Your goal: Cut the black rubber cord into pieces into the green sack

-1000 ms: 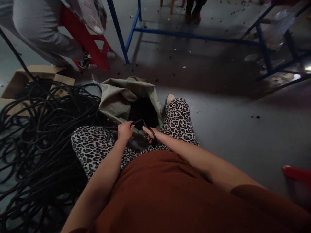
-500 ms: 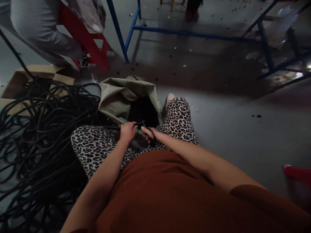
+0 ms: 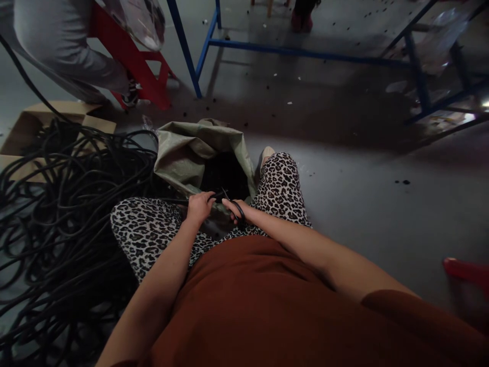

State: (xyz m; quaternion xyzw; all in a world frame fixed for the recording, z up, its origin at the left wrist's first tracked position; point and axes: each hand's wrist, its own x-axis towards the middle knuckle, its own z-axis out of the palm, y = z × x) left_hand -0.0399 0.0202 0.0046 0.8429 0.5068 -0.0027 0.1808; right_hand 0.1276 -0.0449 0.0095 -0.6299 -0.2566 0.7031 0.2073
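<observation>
The cable (image 3: 179,202) runs across your lap from the tangled heap (image 3: 64,214) on your left toward the middle, its long axis roughly level and left-to-right, ending just past your left hand (image 3: 198,208). That hand is clenched around the cable near its free end, so the short stub pokes out to the right, straight at the scissors (image 3: 231,204). Your right hand (image 3: 236,210) has its fingers through the black handles and grips them; the blades point up and left, at the stub, though it is too dim to tell whether they are parted or closed. The 2 hands are just beside each other, the left being the 1 on the cable. Directly beyond both lies the sack (image 3: 191,153), its dark mouth open between your knees. Farther off are a cardboard box (image 3: 23,132), another person's grey trouser leg (image 3: 57,46) and a blue frame (image 3: 290,51).
</observation>
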